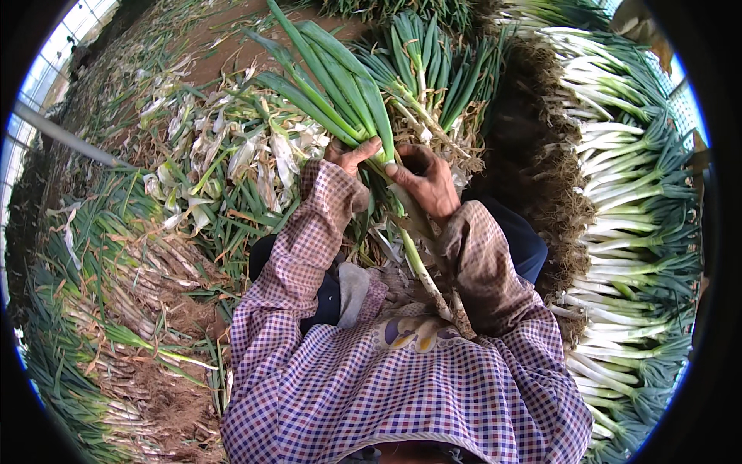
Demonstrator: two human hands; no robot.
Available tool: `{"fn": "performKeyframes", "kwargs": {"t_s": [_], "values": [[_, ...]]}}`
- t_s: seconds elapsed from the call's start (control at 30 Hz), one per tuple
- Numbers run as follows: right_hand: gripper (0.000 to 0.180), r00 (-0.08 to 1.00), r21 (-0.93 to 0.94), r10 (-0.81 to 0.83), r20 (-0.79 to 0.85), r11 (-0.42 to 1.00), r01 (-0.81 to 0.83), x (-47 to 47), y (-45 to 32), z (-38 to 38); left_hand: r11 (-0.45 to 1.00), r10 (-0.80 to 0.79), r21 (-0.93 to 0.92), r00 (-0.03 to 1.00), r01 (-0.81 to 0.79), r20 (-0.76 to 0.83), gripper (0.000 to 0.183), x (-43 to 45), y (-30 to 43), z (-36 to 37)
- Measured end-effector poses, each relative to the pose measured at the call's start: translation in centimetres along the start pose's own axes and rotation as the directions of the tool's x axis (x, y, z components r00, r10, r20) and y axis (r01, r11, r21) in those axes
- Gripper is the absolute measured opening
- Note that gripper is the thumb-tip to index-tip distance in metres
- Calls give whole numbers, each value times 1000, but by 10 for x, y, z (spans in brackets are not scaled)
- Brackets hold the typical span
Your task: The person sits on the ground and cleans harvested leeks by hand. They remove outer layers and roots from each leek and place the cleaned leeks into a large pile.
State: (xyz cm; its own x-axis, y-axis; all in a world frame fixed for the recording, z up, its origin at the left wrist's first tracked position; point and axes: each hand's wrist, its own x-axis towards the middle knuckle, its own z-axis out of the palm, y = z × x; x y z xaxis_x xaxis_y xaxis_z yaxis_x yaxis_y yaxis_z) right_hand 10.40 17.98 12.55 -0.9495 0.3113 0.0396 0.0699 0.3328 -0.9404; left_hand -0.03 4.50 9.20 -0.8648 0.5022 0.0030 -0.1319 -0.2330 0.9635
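Note:
My left hand (pixel 352 155) grips a long green onion (pixel 342 87) where its leaves fan out, thumb laid across the leaf bases. Close beside it, my right hand (pixel 428 178) pinches the same plant's sheath between thumb and curled fingers. Green leaves spread up and to the left, while pale stalks (pixel 422 268) run down towards my lap, their lower ends against the checked garment. An outer sheath hangs loosely below my right hand. Just beyond my hands lies a bunch of unpeeled green onions (pixel 426 75) with dry, soil-covered outer leaves.
White-stalked green onions (pixel 623 191) lie in a long row at the right, roots facing me. Peeled leaves and husks (pixel 232 145) are heaped at the upper left. Soil-covered green onions (pixel 127 290) cover the lower left. A metal pipe (pixel 69 136) slants in at the left.

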Motion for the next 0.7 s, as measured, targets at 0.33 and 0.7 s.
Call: {"fn": "performKeyframes", "kwargs": {"t_s": [0.33,0.7], "values": [[14,999,723,23,44,689,-48,6,19,25,970,-239,-105,927,217,-290,30,17,-49,-55],[32,986,-281,-167,17,945,165,21,13,35,854,-324,-367,929,368,179,42,18,-48,-55]]}}
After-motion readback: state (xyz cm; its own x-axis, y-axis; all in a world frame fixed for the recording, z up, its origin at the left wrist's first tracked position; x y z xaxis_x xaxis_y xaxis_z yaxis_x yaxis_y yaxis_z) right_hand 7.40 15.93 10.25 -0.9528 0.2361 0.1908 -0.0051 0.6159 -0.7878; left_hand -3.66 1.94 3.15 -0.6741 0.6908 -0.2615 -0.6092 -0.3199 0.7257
